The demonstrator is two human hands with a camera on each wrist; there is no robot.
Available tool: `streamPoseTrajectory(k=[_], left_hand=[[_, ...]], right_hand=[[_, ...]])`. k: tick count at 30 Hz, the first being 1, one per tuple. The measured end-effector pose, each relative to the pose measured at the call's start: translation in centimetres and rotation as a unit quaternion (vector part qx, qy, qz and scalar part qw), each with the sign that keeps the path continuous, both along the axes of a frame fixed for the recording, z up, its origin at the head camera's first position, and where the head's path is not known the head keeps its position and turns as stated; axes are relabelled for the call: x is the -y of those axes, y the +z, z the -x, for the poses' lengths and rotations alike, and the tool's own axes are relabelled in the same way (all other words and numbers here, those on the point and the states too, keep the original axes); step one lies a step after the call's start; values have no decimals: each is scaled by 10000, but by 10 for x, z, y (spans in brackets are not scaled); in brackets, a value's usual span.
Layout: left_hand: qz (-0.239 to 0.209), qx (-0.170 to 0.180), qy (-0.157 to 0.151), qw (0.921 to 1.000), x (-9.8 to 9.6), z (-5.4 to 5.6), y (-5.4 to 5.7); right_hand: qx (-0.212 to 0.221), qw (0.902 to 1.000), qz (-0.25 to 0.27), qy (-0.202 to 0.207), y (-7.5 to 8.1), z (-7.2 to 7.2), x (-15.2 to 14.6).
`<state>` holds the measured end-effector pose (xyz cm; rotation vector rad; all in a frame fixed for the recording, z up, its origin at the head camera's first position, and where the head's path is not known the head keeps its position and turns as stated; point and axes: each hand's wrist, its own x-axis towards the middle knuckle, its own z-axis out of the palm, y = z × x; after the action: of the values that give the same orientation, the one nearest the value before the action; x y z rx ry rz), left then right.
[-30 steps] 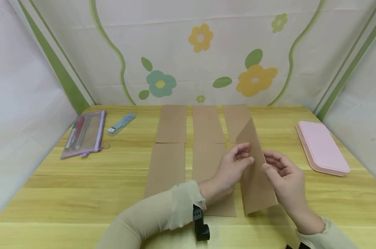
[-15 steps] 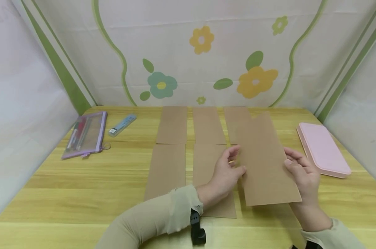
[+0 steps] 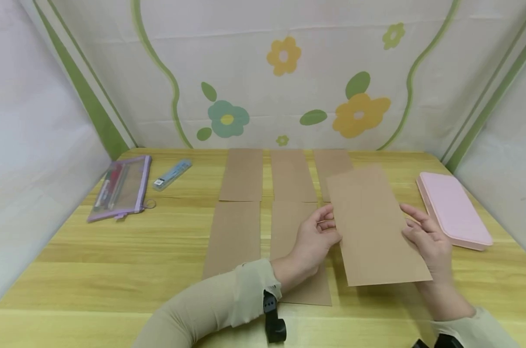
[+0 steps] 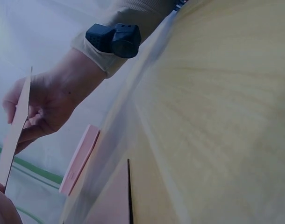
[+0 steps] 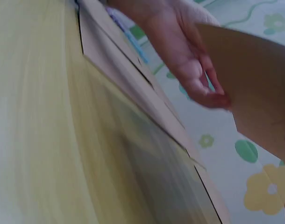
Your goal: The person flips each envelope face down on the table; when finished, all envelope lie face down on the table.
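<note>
A sheet of brown kraft paper (image 3: pixel 378 232) is held up above the right side of the table, its broad face toward the head camera. My left hand (image 3: pixel 312 241) pinches its left edge between thumb and fingers. At the right edge, my right hand (image 3: pixel 432 251) grips it with the thumb in front and fingers partly hidden behind. Seen edge-on in the left wrist view, the kraft paper (image 4: pixel 16 126) has a slight bend. The right wrist view shows the left hand's fingertips at the edge of the kraft paper (image 5: pixel 254 84), which stands clear of the table.
More brown sheets lie flat in two rows, such as a back-left sheet (image 3: pixel 241 174) and a front-left sheet (image 3: pixel 232 237). A purple-edged zip pouch (image 3: pixel 130 188) with pens and a small blue case (image 3: pixel 172 175) lie left. A pink case (image 3: pixel 456 208) sits right.
The brown sheet, seen narrow and steeply turned a second ago, has swung round to show its broad face. The right hand has moved rightward with its edge; the left hand shifted slightly left.
</note>
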<state>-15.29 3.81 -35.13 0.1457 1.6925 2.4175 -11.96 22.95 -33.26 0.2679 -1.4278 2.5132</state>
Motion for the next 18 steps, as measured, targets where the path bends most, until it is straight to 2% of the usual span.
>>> streamPoseTrajectory(k=[3, 5, 7, 9, 11, 14, 16, 18], left_hand=[[7, 9, -31, 10000, 3, 2, 0], [18, 11, -124, 9999, 4, 2, 0], [79, 27, -251, 9997, 5, 2, 0], [185, 56, -385, 9991, 5, 2, -1], [380, 60, -519, 9979, 5, 2, -3], [744, 29, -676, 9949, 6, 2, -5], [1070, 21, -824, 9908, 6, 2, -6], [1429, 51, -1016, 9845, 7, 2, -7]], right_hand=[[203, 9975, -639, 205, -3, 3, -11], [192, 9921, -1155, 456, -4, 7, -19], [149, 9826, -1682, 779, -5, 10, -28], [161, 9676, -2291, 1049, -5, 12, -36], [250, 9414, -3185, 1082, -4, 13, -42], [465, 8932, -4342, 1076, -2, 14, -47], [670, 8625, -4904, 1053, -2, 14, -49], [970, 8422, -5171, 1181, -2, 15, -50]])
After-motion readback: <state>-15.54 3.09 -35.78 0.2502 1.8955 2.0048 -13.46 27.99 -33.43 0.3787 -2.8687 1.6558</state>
